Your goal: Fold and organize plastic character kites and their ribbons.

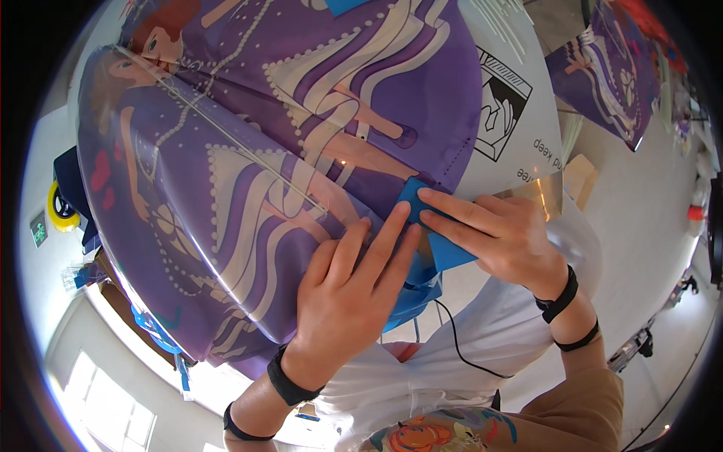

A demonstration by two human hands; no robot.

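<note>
Both hands press flat on a purple foil balloon [248,196] (cartoon figure printed): left hand [346,294] fingers extended, released; right hand [497,233] fingers flat on its blue tab [444,248].

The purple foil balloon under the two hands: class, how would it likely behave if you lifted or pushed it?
The purple foil balloon looks glossy, so it is probably slippery. Its thin film creases along the seams, so it would likely flop and crinkle rather than stay stiff. The left hand and right hand press it flat, suggesting it is light and yields easily.
</note>
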